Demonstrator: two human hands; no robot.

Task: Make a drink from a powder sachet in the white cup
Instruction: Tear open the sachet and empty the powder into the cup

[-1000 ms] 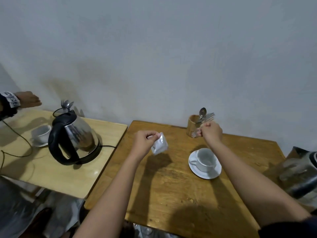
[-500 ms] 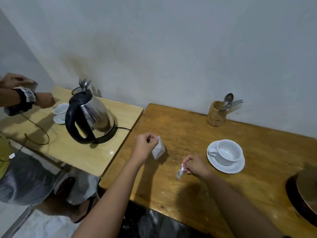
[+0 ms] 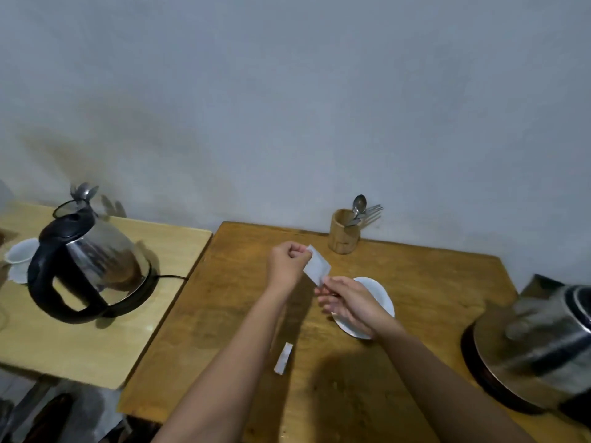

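My left hand [image 3: 287, 266] pinches the upper corner of a small silvery powder sachet [image 3: 317, 265] above the brown wooden table [image 3: 415, 282]. My right hand [image 3: 348, 302] holds the sachet's lower corner between thumb and fingers. That hand hides the white cup; only the white saucer [image 3: 382, 295] shows behind and below it. A torn-off strip of the sachet [image 3: 283, 358] lies on the table near my left forearm.
A wooden holder with spoons and forks [image 3: 343, 231] stands at the back by the wall. A steel kettle [image 3: 540, 343] sits at the right edge. On the paler left table [image 3: 80, 340] stand another kettle [image 3: 86, 263] and a white cup [image 3: 19, 254].
My right hand laid the torn strip down on the table and rose to grip the sachet's lower corner, covering the cup. The other person's arm has left the view.
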